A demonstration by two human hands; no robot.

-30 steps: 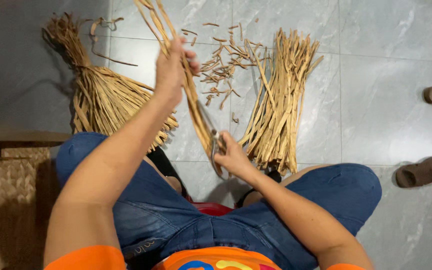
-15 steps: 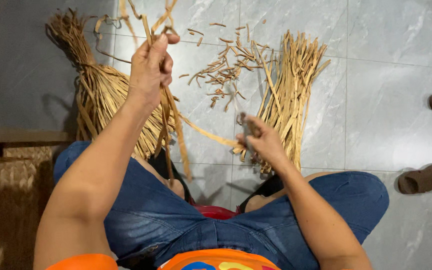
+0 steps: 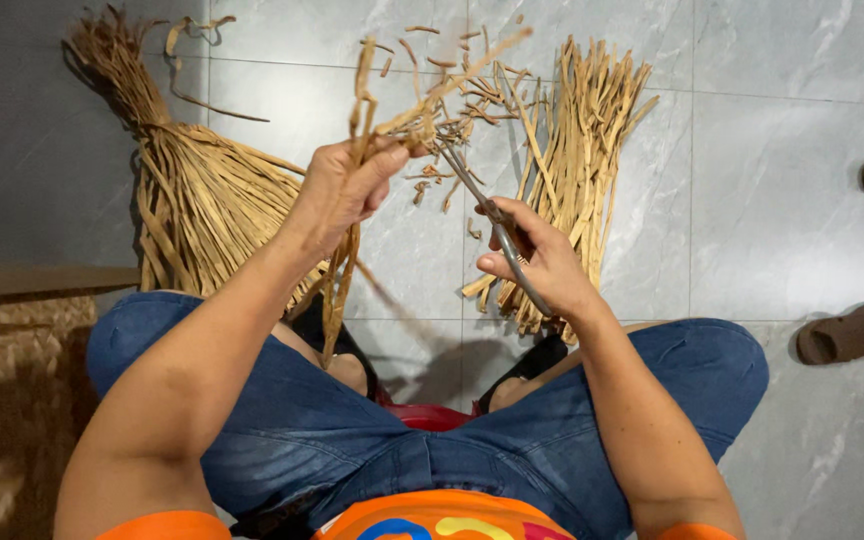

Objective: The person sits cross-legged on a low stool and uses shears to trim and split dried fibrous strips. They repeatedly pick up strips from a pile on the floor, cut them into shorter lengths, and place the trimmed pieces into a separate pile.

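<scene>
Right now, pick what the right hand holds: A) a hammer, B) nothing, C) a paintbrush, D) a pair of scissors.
D: the right hand grips a pair of scissors, its metal blades pointing up at the dried straw strips that the left hand holds.

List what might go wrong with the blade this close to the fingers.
The scissors in the right hand point toward the left hand, which grips the dried strips; a slip might nick those fingers. Trimmings may scatter further over the tiled floor, perhaps underfoot.
</scene>
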